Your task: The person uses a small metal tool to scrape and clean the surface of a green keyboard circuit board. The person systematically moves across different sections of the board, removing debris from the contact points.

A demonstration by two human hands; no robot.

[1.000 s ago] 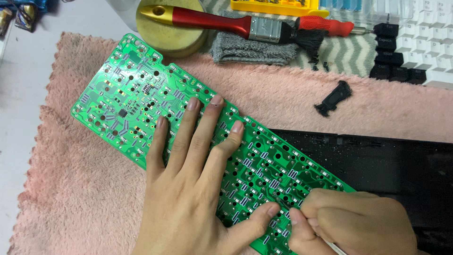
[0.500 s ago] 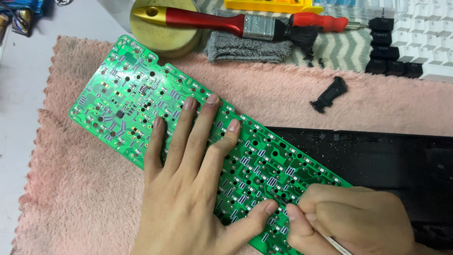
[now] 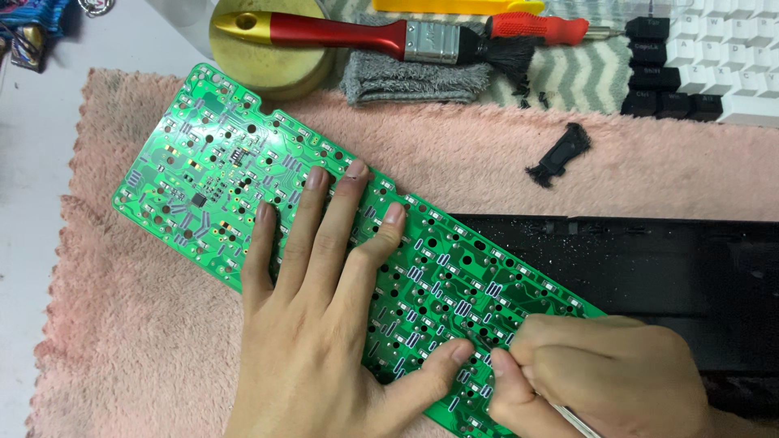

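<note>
A long green circuit board [image 3: 219, 174] lies slantwise on a pink fluffy towel [image 3: 130, 341]. My left hand [image 3: 324, 324] rests flat on the board's middle, fingers spread, thumb stretched toward the lower right. My right hand [image 3: 600, 373] is closed around a thin metal tool [image 3: 572, 418], its fingertips pressed to the board close to my left thumb. The tool's tip is hidden under my fingers.
A black keyboard case [image 3: 649, 268] lies on the towel at right, partly under the board. At the back are a red-handled brush [image 3: 365, 34] across a brass round tin [image 3: 268, 57], a grey cloth [image 3: 414, 79], a red-handled screwdriver [image 3: 540, 27], black and white keycaps [image 3: 698, 77], and a small black plastic part [image 3: 560, 154].
Both hands stay on the board in the same grip. The view has drifted slightly, so the board sits a little higher and more to the left in the frame.
</note>
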